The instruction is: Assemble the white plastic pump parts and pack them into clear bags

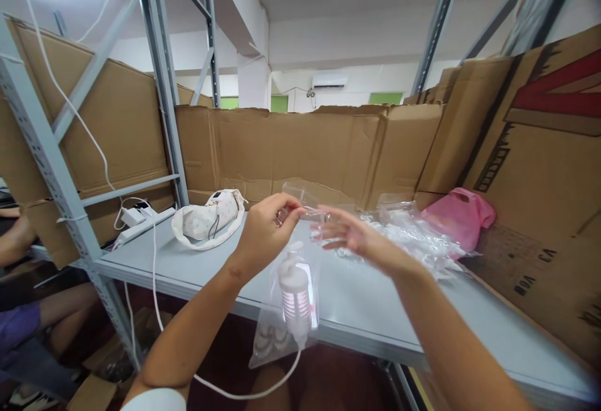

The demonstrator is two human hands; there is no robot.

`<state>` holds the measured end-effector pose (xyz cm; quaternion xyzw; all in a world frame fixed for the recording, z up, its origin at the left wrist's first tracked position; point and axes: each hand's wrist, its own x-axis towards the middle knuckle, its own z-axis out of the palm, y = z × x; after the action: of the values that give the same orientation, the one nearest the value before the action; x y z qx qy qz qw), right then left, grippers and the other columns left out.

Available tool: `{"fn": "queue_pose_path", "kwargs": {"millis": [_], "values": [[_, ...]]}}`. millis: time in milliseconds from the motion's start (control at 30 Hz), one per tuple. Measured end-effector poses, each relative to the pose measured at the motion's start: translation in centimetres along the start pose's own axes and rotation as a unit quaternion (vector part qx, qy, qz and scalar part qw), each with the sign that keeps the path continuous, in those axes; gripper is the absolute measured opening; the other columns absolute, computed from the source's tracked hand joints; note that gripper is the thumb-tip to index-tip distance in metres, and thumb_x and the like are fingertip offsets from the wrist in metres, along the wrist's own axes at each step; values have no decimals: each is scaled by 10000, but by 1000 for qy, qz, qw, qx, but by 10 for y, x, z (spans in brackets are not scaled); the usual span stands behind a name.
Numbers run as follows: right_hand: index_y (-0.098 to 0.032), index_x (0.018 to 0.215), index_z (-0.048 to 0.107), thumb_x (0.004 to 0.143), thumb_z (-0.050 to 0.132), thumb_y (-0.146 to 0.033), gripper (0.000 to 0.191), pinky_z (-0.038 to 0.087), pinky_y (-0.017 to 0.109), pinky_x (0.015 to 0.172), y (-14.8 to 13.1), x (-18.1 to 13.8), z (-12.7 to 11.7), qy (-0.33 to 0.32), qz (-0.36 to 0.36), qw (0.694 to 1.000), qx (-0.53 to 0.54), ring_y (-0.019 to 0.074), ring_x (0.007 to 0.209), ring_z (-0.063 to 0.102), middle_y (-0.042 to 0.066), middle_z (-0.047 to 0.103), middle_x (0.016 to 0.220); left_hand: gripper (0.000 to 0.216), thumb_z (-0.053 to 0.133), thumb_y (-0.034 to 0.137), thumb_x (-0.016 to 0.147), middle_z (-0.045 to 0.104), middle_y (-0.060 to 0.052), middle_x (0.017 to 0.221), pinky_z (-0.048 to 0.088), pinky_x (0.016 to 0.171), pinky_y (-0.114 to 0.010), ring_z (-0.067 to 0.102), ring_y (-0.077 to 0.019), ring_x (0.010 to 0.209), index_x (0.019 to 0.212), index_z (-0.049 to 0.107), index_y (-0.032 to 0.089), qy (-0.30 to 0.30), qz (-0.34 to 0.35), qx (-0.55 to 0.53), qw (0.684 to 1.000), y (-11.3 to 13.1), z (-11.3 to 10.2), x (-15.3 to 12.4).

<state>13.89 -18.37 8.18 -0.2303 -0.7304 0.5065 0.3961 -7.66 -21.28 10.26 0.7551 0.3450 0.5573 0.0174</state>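
At the centre of the frame the left hand (265, 226) pinched the top edge of a clear plastic bag (286, 311), thumb and fingers closed on the film. The right hand (350, 235) was just beside it, fingers spread and loose, apparently touching the same edge rather than gripping; motion blur made this hard to tell. The bag hung from that pinch down past the front edge of the grey surface (375, 311), toward lower centre.

The step in hand looked like bagging: an item already sat inside, and the mouth was being handled. The next move would call for both hands to steady the thin film at the top while the weight below pulled on it.

Inside the bag was a small white pump bottle (295, 295) with a pinkish ribbed body, upright, and some ring-like pieces lay at the bag's bottom, unclear in detail. A heap of further clear bags (413, 235) lay at right of centre.
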Motion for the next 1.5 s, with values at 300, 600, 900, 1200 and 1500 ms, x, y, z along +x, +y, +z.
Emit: {"fn": "queue_pose_path", "kwargs": {"millis": [300, 600, 900, 1200, 1500], "values": [[-281, 1254, 476, 655, 772, -289, 667, 440, 300, 794, 70, -23, 54, 151, 13, 970, 188, 183, 901, 610, 44, 665, 975, 397, 610, 385, 784, 598, -21, 919, 444, 591, -212, 516, -64, 589, 1121, 491, 213, 25, -68, -120, 990, -3, 22, 1], [-278, 1001, 585, 692, 721, -364, 349, 505, 297, 742, 105, -18, 52, 353, -2, 860, 368, 178, 872, 633, -9, 675, 989, 254, 590, 403, 740, 629, -23, 753, 426, 564, -230, 564, -127, 622, 818, 596, 161, -283, -176, -56, 941, -29, 36, -26], [-240, 1041, 578, 695, 691, -444, 418, 493, 420, 811, 120, -23, 64, 238, 5, 880, 411, 263, 1033, 599, 62, 650, 1103, 160, 523, 312, 778, 588, -23, 795, 476, 554, -223, 585, -127, 671, 783, 571, 160, -223, -192, -140, 945, -18, 40, -24], [-282, 1085, 573, 702, 635, -556, 474, 509, 376, 714, 101, -34, 46, 306, 10, 898, 316, 253, 867, 645, 32, 687, 960, 302, 642, 397, 734, 606, -43, 788, 526, 603, -268, 619, -121, 649, 759, 502, 131, -290, -298, -314, 853, -26, 36, -46], [-263, 985, 535, 702, 700, -429, 367, 472, 300, 627, 89, -36, 43, 309, 62, 923, 222, 201, 695, 655, 12, 690, 854, 530, 604, 431, 763, 539, -11, 865, 485, 573, -227, 607, -105, 666, 1190, 388, 202, -177, -276, -307, 894, -34, 56, -34]]}}
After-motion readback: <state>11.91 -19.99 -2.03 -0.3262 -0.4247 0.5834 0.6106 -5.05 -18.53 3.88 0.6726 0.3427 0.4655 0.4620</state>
